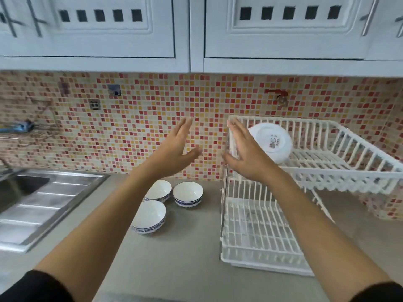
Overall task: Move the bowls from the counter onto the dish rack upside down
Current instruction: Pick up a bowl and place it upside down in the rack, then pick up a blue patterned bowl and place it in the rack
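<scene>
White bowl sits inverted, seemingly tilted, on rack; left hand and right hand grips wide.

On the worktop three bowls stand upright in a close cluster near the back edge, two side by side behind and one in front of the left one. The sink is set into the worktop at its left end. Right of the bowls stands a two-tier dish rack; in its upper tier, at the left end, one bowl lies upside down and tilted. Both hands hover above the bowls, the right hand in front of the rack's upper left corner, the left hand beside it
</scene>
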